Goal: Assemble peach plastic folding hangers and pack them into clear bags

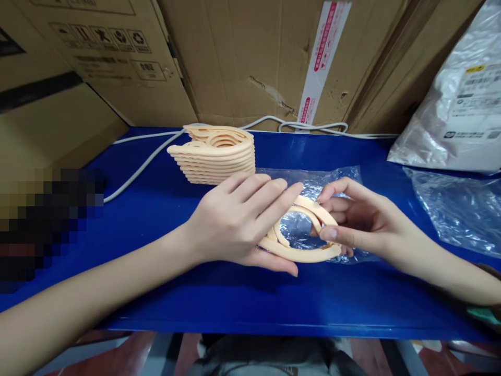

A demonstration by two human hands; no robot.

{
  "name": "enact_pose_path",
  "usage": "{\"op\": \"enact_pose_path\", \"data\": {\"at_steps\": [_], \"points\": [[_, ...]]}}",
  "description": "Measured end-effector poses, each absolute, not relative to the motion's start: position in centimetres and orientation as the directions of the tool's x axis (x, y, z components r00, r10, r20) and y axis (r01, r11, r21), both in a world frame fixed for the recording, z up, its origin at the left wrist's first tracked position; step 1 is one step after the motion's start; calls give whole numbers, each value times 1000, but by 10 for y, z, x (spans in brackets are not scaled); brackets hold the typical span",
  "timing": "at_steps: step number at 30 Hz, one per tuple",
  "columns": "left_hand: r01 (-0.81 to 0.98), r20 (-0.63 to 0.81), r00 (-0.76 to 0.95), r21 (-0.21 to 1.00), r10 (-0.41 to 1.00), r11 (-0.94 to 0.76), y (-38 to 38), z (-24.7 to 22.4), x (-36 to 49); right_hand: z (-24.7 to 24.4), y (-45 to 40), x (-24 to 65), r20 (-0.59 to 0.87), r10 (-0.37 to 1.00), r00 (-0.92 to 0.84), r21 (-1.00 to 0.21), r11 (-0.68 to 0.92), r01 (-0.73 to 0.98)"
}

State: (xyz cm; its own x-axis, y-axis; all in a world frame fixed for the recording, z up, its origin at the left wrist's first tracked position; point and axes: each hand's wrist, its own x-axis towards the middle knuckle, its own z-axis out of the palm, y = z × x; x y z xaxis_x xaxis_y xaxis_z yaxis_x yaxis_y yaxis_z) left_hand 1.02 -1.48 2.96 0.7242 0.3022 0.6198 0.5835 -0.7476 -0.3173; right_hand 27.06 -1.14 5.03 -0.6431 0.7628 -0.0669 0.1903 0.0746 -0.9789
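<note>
Peach curved pc [313, 255] sits just R of & below frame ctr, btwn the hands. L hand [238, 224] grasps its left part, fingers draped over top, thumb by lower edge; R hand [366, 224] pinches its right end, thumb on top. Clear bag [346, 176] behind it on blue table [219, 308]; stack of similar pcs [219, 163] up-left of ctr.

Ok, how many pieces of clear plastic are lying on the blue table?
2 visible. One clear sheet is beneath the left hand and right hand; another clear sheet is at the right, before the white package. More may be hidden.
</note>
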Motion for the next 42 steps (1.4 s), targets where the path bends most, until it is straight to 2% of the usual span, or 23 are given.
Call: {"op": "enact_pose_path", "data": {"at_steps": [5, 9, 14, 17, 20, 24, 27, 29, 37, 42], "points": [[583, 655, 709, -338, 260, -739, -8, 27, 8, 53, -7, 273, -48, 768, -639, -994, 29, 109], [582, 634, 728, -372, 260, -723, -3, 28, 6, 54, -6, 274, -35, 778, -627, -993, 42, 108], [555, 613, 754, -405, 234, -727, -1, 31, 4, 54, -3, 276, -7, 790, -613, -985, 100, 140], [558, 625, 747, -405, 226, -725, -2, 30, 4, 53, -4, 278, 30, 790, -612, -962, 190, 198], [582, 640, 728, -388, 245, -715, -5, 30, 7, 51, -6, 278, 157, 788, -596, -859, 407, 311], [620, 643, 709, -371, 290, -691, -12, 29, 12, 49, -11, 273, 392, 661, -639, -547, 726, 416], [629, 641, 705, -368, 304, -685, -17, 28, 16, 49, -17, 269, 439, 540, -718, -299, 841, 450], [635, 643, 700, -363, 310, -681, -19, 27, 18, 50, -19, 268, 432, 505, -747, -211, 862, 461], [657, 651, 673, -307, 352, -688, -19, 21, 20, 51, -16, 271, 386, 489, -783, -164, 871, 463], [610, 571, 714, -222, 406, -761, -12, 25, 15, 59, 0, 287, 324, 547, -772, -210, 837, 505]]}}
